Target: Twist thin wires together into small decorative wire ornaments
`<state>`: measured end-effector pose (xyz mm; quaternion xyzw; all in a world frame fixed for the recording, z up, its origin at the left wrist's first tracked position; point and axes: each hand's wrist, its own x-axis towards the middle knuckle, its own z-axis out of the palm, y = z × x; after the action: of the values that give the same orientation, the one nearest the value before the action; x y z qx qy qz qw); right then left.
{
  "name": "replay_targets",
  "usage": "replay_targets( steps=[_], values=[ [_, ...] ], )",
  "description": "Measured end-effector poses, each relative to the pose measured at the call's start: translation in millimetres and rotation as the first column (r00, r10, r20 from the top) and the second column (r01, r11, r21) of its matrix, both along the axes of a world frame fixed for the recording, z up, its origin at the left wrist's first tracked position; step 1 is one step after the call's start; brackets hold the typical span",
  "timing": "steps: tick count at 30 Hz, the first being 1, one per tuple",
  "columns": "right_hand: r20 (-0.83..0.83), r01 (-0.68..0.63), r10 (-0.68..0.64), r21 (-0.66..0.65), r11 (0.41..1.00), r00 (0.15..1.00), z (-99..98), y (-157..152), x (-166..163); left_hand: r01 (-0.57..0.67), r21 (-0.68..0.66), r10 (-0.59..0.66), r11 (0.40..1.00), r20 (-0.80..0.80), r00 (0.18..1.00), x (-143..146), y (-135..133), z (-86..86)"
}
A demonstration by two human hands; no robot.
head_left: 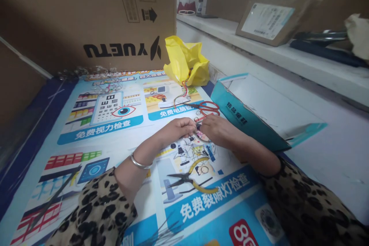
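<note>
My left hand and my right hand meet over a printed poster spread on the table. Both are pinched together on a small item between their fingertips, too small to name. Thin wires lie under the hands. A silver bangle sits on my left wrist. Red-handled scissors lie just beyond my right hand. Yellow-handled pliers lie below my hands, nearer to me.
A large cardboard box stands at the back. A yellow plastic bag with red and green wires sits by it. A teal and white box lid lies at the right. A white ledge holds a parcel.
</note>
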<state>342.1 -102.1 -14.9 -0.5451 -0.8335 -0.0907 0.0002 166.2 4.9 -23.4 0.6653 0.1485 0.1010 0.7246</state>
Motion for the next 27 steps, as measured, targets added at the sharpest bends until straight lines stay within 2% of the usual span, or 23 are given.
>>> replay_targets(
  steps=[6,9,11,13,16,19,21,24,27],
  values=[
    [-0.057,0.032,-0.033,-0.025,0.999,0.998,-7.6,4,7,0.016,0.018,-0.016,1.000,-0.003,1.000,0,1,-1.3],
    [-0.237,0.096,-0.099,-0.026,0.995,0.966,-3.7,5,7,-0.005,0.010,0.005,1.000,-0.017,1.000,1,1,-1.4],
    [-0.432,0.150,-0.153,-0.041,0.988,0.889,0.1,4,5,-0.030,0.010,0.030,1.000,-0.027,0.999,2,-1,0.0],
    [-0.623,0.196,-0.216,-0.101,0.975,0.752,3.0,2,2,-0.049,0.014,0.050,0.999,-0.034,0.998,3,-4,1.9],
    [-0.825,0.183,-0.305,-0.246,0.952,0.476,6.6,-1,-1,-0.060,0.026,0.061,0.998,-0.037,0.997,5,-10,4.1],
    [-0.915,0.097,-0.366,-0.354,0.930,0.168,10.5,-4,-5,-0.062,0.052,0.063,0.997,-0.026,0.998,6,-14,4.9],
    [-0.919,0.044,-0.393,-0.393,0.919,-0.005,12.3,-5,-8,-0.081,0.074,0.082,0.994,-0.022,0.996,7,-15,5.4],
    [-0.900,-0.010,-0.398,-0.403,0.915,-0.177,12.1,-5,-11,-0.123,0.093,0.126,0.988,-0.029,0.992,7,-17,7.2],
    [-0.880,-0.043,-0.393,-0.396,0.917,-0.267,9.6,-4,-13,-0.142,0.079,0.144,0.987,-0.025,0.989,7,-19,9.7]
  ],
)
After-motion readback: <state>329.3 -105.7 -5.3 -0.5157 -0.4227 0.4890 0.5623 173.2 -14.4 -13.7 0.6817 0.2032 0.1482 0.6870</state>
